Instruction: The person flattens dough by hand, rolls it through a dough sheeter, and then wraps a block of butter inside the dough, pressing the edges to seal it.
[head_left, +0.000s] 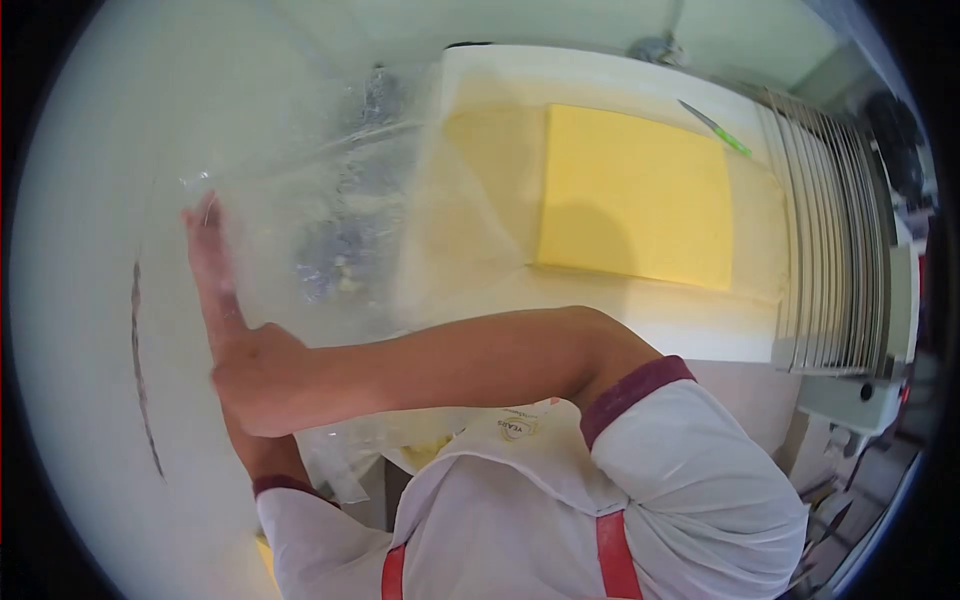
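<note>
A clear, wrinkled plastic sheet [345,215] spreads over the left part of the worktop and laps over the paper beside the yellow slab. At its far left edge my left hand [208,225] is closed, pinching the plastic. My right arm reaches across my body, and my right hand [258,378] is curled into a fist at the sheet's near edge, overlapping my left forearm; its fingertips are hidden. To the right lies a flat rectangular yellow slab [635,195] on brownish translucent paper [480,215], apart from both hands.
The paper rests on a white board [690,335]. A small knife with a green handle [735,142] lies behind the slab. Stacked wire racks [835,240] stand along the right side. A dark crack-like line [142,370] marks the pale worktop [90,300] at left.
</note>
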